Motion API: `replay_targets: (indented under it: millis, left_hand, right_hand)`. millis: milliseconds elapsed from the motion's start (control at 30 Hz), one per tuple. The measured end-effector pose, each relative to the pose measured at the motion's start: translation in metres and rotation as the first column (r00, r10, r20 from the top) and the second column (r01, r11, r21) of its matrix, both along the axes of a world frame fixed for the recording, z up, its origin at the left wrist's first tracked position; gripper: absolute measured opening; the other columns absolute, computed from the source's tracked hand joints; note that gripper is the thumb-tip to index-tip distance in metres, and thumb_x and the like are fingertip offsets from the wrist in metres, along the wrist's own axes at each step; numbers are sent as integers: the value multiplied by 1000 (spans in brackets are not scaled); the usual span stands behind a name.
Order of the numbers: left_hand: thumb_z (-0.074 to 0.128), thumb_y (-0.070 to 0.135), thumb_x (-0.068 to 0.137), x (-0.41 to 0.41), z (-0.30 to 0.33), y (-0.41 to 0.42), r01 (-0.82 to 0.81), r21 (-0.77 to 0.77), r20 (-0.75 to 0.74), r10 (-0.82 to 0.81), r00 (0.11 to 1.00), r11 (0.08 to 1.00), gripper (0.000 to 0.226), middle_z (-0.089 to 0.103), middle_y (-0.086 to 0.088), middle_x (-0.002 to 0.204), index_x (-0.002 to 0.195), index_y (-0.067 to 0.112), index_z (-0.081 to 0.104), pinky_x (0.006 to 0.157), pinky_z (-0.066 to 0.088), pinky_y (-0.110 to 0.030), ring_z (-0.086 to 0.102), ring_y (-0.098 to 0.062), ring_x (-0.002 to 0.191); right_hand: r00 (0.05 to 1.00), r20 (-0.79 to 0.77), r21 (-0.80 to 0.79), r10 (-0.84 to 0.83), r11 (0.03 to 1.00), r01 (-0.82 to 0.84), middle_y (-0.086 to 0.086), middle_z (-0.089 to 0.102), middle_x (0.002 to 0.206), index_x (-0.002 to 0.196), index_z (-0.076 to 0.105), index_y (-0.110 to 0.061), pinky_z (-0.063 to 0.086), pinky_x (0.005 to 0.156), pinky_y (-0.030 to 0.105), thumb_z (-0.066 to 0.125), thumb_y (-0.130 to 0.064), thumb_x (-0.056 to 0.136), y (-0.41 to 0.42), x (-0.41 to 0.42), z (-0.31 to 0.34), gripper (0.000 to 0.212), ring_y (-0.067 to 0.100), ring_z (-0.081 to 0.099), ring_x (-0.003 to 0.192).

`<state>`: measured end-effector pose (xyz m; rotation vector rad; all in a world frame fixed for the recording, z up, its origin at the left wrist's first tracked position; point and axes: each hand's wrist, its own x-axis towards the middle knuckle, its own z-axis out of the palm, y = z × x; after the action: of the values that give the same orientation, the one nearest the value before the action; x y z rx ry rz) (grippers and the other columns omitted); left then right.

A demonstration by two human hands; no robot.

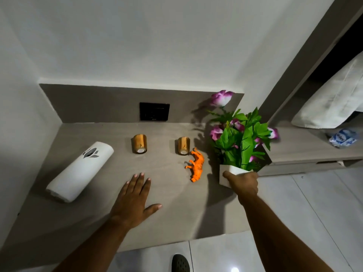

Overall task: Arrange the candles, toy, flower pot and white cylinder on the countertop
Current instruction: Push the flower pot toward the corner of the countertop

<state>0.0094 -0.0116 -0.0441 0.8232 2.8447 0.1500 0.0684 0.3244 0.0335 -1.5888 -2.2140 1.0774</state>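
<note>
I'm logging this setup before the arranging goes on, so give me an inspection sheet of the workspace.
Surface: grey countertop, dimly lit.
Job's things: white cylinder lying on its side; two gold candles tipped over; orange toy on its side; flower pot at the right edge.
Clutter: nothing seen.
Hands: left hand flat on the countertop; right hand grips the flower pot.
Cables: nothing seen.
Surroundings: black wall plate, pillow, tiled floor.

Dim, soft light; the purple-and-green artificial flower bunch [238, 134] throws shadows leftward onto the grey matte bench [167, 193]. Wide-angle bending curves edges; glossy white floor tiles [234, 269] show glare.
</note>
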Motion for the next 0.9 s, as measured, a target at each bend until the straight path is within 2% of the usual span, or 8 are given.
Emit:
replay_targets:
  millis: [67, 167, 267, 367, 467, 600, 767, 900]
  left_hand:
    - [2, 86, 73, 1, 1, 1, 4, -13, -10, -4, 1000, 1000, 102, -4, -9, 161, 151, 21, -2, 117, -1, -40, -8, -27, 148]
    - [8, 85, 75, 0, 4, 3, -17, 19, -28, 18, 999, 1000, 101, 10, -10, 160, 150, 18, 12, 116, 9, -43, 6, -31, 148]
    - [13, 86, 75, -2, 7, 8, -48, 11, -6, 48, 999, 999, 100, 14, -7, 160, 150, 20, 16, 115, 10, -43, 10, -30, 147]
    - [26, 82, 78, -2, 6, 13, -87, 36, -5, 87, 996, 996, 96, 28, -11, 156, 147, 16, 30, 112, 21, -48, 21, -33, 144]
    - [33, 80, 78, -5, 2, 19, -122, 52, -24, 124, 992, 991, 95, 32, -15, 154, 145, 12, 34, 113, 24, -51, 26, -36, 143]
    - [31, 81, 76, -12, 0, 27, -185, 51, -42, 187, 982, 982, 98, 28, -13, 156, 147, 14, 31, 115, 17, -48, 22, -33, 145]
    - [24, 82, 76, -10, -1, 29, -208, 102, -45, 214, 976, 973, 99, 16, -8, 158, 149, 16, 22, 118, 8, -44, 13, -30, 147]
    - [32, 77, 78, -9, -2, 29, -203, 99, -61, 209, 976, 974, 95, 24, -11, 157, 148, 14, 27, 117, 11, -45, 18, -30, 146]
  right_hand:
    - [996, -89, -17, -6, 1000, 5, 22, 58, 123, 130, 36, 0, 49, 92, 45, 89, -37, 65, 3, -7, -3, 91, 42, 58, 112]
    - [978, -209, -29, -8, 1000, 2, 20, 59, 121, 130, 35, -3, 49, 92, 43, 89, -31, 64, 7, -23, -10, 90, 40, 60, 109]
    - [949, -313, -43, 20, 998, -35, 17, 59, 121, 134, 34, -7, 48, 88, 38, 90, -26, 64, 14, -45, -19, 92, 38, 60, 108]
    - [922, -377, -16, 88, 995, -101, 10, 57, 118, 136, 33, -12, 46, 84, 32, 90, -25, 65, 20, -64, -30, 92, 33, 60, 107]
    - [898, -414, 8, 146, 988, -157, 9, 58, 120, 139, 31, -13, 45, 85, 31, 89, -25, 66, 28, -81, -41, 94, 28, 59, 106]
    - [886, -431, 11, 169, 983, -182, 15, 58, 127, 143, 28, -12, 47, 92, 33, 89, -23, 66, 40, -104, -49, 99, 31, 58, 112]
    - [871, -460, 19, 173, 983, -185, 13, 60, 124, 141, 31, -8, 42, 89, 25, 89, -22, 66, 51, -131, -56, 96, 31, 61, 110]
    - [871, -466, -2, 153, 985, -173, 11, 61, 124, 138, 34, -10, 40, 91, 24, 90, -20, 64, 58, -149, -64, 93, 28, 61, 110]
